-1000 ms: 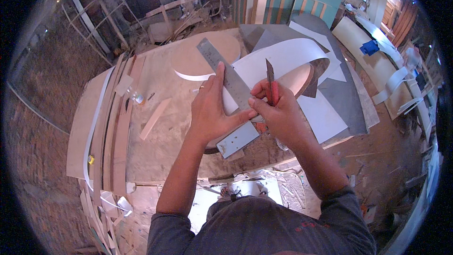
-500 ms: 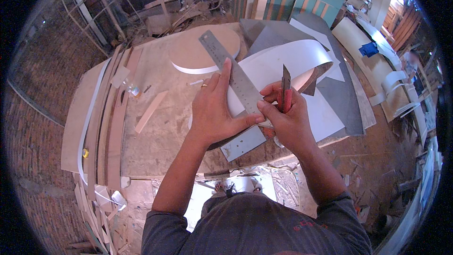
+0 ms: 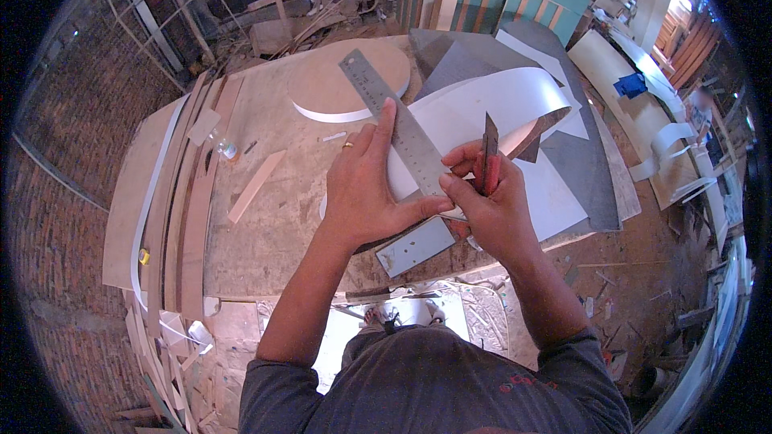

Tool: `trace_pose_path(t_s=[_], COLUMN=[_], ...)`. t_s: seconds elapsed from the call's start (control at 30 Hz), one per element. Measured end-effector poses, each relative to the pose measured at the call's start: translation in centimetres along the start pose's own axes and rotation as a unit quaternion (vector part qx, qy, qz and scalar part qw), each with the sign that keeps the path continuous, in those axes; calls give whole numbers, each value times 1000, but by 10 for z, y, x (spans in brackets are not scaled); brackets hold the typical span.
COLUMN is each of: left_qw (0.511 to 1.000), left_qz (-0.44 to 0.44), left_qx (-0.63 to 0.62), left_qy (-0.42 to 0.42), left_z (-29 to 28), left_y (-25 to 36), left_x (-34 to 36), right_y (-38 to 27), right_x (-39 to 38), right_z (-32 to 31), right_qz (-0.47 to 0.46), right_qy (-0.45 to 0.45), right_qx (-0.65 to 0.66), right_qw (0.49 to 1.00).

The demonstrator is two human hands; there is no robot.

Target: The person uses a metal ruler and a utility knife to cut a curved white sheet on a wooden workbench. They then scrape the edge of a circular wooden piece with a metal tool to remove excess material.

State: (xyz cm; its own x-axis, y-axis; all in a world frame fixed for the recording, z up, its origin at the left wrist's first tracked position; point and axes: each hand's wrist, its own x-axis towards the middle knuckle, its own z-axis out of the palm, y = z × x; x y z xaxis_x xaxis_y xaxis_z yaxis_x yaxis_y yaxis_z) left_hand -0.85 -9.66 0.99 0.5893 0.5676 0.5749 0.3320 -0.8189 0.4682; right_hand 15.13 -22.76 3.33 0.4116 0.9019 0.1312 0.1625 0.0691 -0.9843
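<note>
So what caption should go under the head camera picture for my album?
Left hand pressing a steel ruler on a white sheet, right hand gripping a red knife beside it.

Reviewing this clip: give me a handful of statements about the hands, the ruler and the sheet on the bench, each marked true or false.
1. The left hand presses flat on the metal ruler. True.
2. The right hand is empty. False: it grips a red-handled utility knife, blade pointing up.
3. The ruler lies across a curled white laminate sheet. True.
4. The ruler runs parallel to the workbench's near edge. False: it lies diagonally, from far left toward the near right.
5. A round wooden disc lies on the workbench beyond the left hand. True.
6. The left hand wears a glove. False: it is bare, with a ring on one finger.
</note>
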Motion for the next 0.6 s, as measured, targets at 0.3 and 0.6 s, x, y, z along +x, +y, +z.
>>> trace_pose_path(t_s=[0.3, 0.6], left_qw=[1000, 999], left_qz=[2, -33], left_qx=[10, -37], left_qy=[2, -19], left_z=[-1, 0], left_y=[4, 6], left_x=[0, -2], right_y=[3, 17], right_x=[-1, -8], right_z=[-1, -1], right_qz=[-30, -27], right_qy=[1, 12], right_qx=[25, 116], right_qw=[999, 993])
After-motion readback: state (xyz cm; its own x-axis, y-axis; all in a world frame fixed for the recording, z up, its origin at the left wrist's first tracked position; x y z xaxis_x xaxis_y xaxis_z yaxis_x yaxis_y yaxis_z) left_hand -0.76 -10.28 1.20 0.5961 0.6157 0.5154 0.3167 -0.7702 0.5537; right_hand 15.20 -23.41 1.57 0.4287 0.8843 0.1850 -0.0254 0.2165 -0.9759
